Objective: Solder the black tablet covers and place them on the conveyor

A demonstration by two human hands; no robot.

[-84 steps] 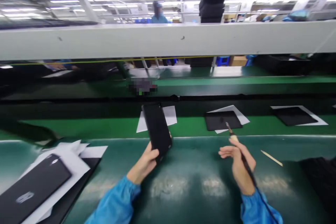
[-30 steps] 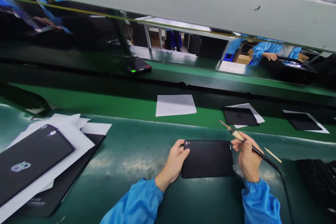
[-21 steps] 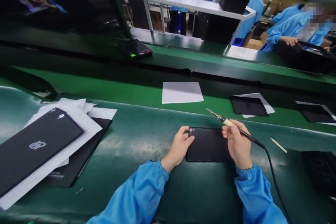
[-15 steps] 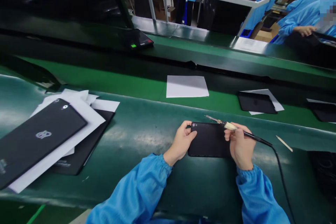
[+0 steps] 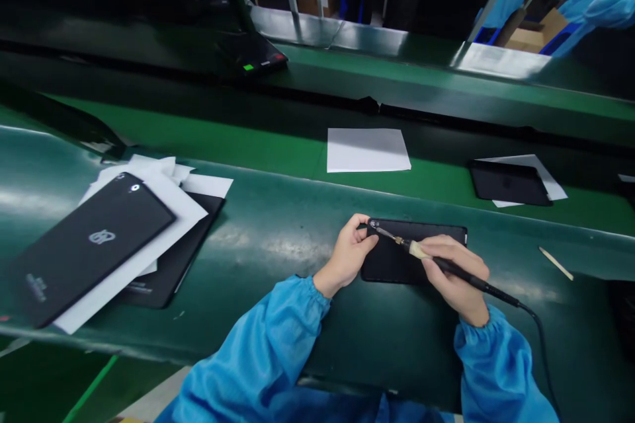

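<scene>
A black tablet shell (image 5: 397, 261) lies on the green worktop in front of me. My left hand (image 5: 350, 254) pinches its upper left corner between thumb and fingers. In my right hand (image 5: 456, 274) is a soldering iron (image 5: 415, 249), held like a pen, its black cable trailing down to the right. The iron's metal tip is at the small fitting in the shell's upper left corner, close to my left fingers; whether it touches cannot be made out.
Black tablet backs (image 5: 99, 238) and white sheets are stacked at the left. A wooden stick (image 5: 555, 263) lies at the right. Beyond the worktop edge are white paper (image 5: 368, 150) and another black shell (image 5: 510, 183) on paper. People in blue stand at the back.
My right hand has turned the iron and brought its tip down from above the shell's top edge to the upper left corner. The view has tilted down slightly. My left hand keeps its hold.
</scene>
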